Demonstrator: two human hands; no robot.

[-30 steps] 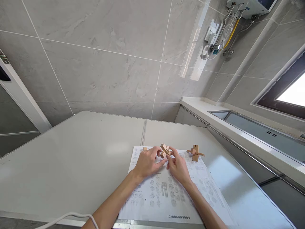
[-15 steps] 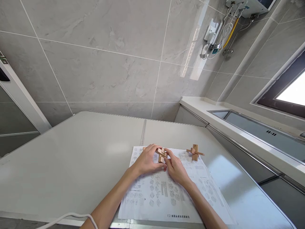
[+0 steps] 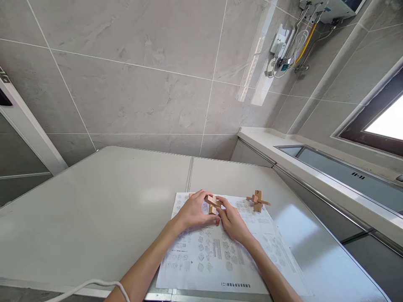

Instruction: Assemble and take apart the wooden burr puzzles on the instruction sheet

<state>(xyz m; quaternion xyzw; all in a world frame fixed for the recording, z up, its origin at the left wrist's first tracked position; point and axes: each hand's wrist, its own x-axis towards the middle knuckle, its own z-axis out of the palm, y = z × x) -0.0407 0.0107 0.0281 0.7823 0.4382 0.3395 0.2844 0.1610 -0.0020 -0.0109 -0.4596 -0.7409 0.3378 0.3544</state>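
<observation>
Both my hands meet over a printed instruction sheet (image 3: 217, 256) on a pale grey table (image 3: 94, 209). My left hand (image 3: 193, 212) and my right hand (image 3: 231, 220) pinch a small wooden interlocking puzzle (image 3: 213, 203) between their fingertips, just above the paper. A second, assembled wooden cross puzzle (image 3: 257, 200) stands on the sheet's far right corner, a hand's width from my right hand. A small wooden piece (image 3: 190, 195) peeks out behind my left hand.
A white cable (image 3: 85, 287) runs along the table's near edge at the left. A grey tiled wall (image 3: 141, 84) rises behind the table. To the right runs a counter with a sink (image 3: 340, 172), a window (image 3: 384, 121) above it.
The hands and the wooden puzzle have shifted slightly left and down toward the paper since a second ago; in the last half second they have barely moved.
</observation>
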